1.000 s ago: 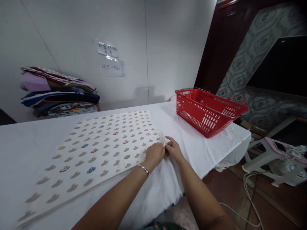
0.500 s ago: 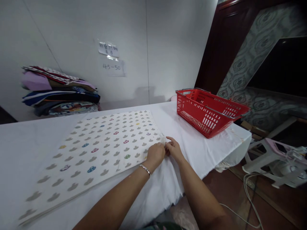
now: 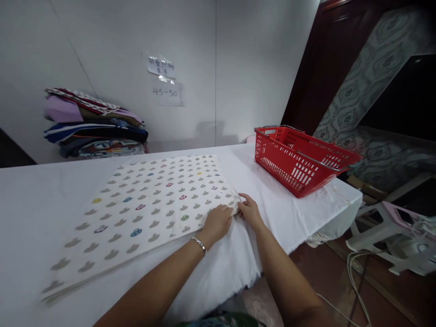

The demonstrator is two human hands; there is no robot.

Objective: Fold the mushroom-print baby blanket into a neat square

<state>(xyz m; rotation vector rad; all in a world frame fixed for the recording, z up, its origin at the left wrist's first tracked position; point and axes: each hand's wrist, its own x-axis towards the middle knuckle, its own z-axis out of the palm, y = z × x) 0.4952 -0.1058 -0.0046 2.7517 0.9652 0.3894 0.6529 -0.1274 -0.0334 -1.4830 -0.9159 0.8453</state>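
Observation:
A folded white cloth [image 3: 160, 200] printed with grey and a few coloured mushroom shapes lies flat in layers across the white-covered table. Its near right corner is between my two hands. My left hand [image 3: 218, 222], with a silver bracelet at the wrist, is closed over the front edge close to that corner; its thumb is hidden. Just to the right, my right hand [image 3: 250, 212] pinches the corner itself, where several layered edges show.
A red plastic basket [image 3: 282, 156] with metal handles stands at the table's right end. Folded fabrics are piled in a stack [image 3: 98, 127] at the back left by the wall. Beyond the right edge are a pink-and-white stool [image 3: 384, 227] and a white cable [image 3: 356, 281] on the floor.
My left hand has shifted slightly left along the cloth's edge and its fingers lie flatter. The bunched corner now looks smoother. My right hand still pinches it. The view has turned slightly left.

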